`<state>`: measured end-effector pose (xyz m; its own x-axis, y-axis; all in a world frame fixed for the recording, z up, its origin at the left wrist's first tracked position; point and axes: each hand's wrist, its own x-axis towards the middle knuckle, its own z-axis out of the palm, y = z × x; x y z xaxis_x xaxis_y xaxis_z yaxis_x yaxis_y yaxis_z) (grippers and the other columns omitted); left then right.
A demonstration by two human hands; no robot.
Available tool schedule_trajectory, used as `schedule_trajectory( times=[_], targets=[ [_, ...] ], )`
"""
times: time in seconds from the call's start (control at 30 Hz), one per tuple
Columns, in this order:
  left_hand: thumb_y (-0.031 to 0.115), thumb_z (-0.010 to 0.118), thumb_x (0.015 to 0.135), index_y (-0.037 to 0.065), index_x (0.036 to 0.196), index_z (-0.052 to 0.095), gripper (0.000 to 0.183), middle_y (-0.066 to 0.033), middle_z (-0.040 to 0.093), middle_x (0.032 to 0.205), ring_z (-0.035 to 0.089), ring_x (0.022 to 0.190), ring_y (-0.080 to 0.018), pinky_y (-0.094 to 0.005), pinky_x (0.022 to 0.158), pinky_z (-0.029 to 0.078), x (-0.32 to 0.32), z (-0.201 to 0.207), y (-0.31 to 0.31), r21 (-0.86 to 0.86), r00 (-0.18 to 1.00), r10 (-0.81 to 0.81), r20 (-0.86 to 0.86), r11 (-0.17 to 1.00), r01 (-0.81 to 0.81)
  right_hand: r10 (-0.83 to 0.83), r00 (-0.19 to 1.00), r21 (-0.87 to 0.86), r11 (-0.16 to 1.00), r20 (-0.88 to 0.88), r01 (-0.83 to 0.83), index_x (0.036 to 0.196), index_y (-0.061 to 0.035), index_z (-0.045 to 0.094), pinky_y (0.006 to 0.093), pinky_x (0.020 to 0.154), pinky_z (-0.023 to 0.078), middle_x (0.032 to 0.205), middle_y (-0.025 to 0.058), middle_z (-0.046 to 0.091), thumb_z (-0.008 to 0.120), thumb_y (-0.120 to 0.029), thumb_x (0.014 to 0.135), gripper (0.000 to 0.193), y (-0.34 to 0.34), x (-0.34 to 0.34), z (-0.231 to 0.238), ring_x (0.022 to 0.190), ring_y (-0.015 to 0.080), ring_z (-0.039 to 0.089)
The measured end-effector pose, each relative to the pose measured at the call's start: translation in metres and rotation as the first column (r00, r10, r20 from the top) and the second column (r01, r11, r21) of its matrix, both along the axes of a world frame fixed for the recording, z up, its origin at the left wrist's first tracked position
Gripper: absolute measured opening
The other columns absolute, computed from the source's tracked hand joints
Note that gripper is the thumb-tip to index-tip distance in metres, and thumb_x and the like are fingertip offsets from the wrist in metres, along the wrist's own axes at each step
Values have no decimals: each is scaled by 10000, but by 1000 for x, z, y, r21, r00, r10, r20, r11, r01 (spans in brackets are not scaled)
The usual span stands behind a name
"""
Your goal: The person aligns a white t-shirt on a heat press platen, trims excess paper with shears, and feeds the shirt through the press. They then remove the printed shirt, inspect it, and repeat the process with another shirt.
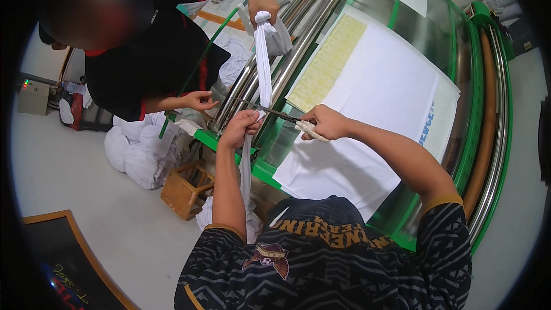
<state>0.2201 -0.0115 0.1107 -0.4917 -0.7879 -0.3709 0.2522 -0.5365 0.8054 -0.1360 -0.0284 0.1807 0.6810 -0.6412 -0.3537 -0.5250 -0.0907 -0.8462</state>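
Left hand (240,129), at the centre of the frame, is pinching a white cloth (263,74) between thumb and fingers. Twisted narrow, it is running almost upright, from a knot in the upper centre down through my grip, its tail hanging lower. My right hand (330,121) is closing its fingers around wrapped-handled scissors (284,116), whose blades are pointing left and lying across the cloth's long axis, just above my left fingers. So the cloth is lying just left of my right hand, and my left is the nearer, touching it. I cannot tell whether the cloth is sitting between the blades. Above, a co-worker's hand (263,1) is gripping the knot; their other hand (200,100) is hovering near the blade tips. Farther out, a white sheet (384,86) is covering a green machine (270,173) at right, while a bundle (138,152) and a wooden stool (178,195) are standing at left.
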Motion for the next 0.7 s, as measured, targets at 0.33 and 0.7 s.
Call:
schedule_trajectory(
  times=[0.33,0.7],
  targets=[
    [262,595,1207,-11,1177,725,304,-34,708,907,658,846,-146,-304,820,532,19,-14,28,-127,950,207,234,975,-182,-200,980,116,973,-9,200,1225,-5,853,383,633,555,746,121,766,934,-474,874,592,46,-44,-21,640,200,702],
    [190,698,1139,-11,1138,755,208,-69,777,1011,725,962,-164,-345,916,576,3,-97,66,-420,620,434,654,890,-180,-897,408,389,319,-170,864,1438,46,724,306,902,616,1116,163,839,922,-220,978,567,342,-130,-81,978,186,784]
  ],
)
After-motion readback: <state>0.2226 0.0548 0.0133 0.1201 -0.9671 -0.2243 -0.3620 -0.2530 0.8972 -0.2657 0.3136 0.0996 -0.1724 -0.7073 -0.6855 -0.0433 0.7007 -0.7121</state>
